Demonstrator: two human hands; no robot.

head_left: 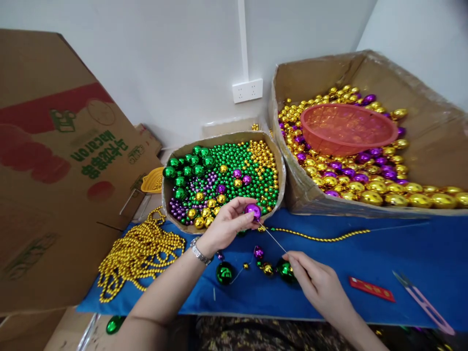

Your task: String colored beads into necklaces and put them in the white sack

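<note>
Pinched in the fingers of my left hand (232,222) is a shiny purple bead (252,211), held over the front edge of a low box of beads. From it a thin pale string or needle (272,238) slants down to my right hand (316,282), whose thumb and fingers close on its other end; which of the two it is I cannot tell. Below my hands lies a strung row with a large green bead (224,273), a purple bead (258,252) and a gold bead (268,269). Another green bead (285,269) is partly behind my right fingers.
Green, gold and purple beads fill the low box (281,195). A bigger carton (307,200) at right holds more beads and a red basket (349,129). Gold bead strands (141,253), a gold strand (321,239), a red packet (371,289) and pink-handled snips (424,302) lie on blue cloth.
</note>
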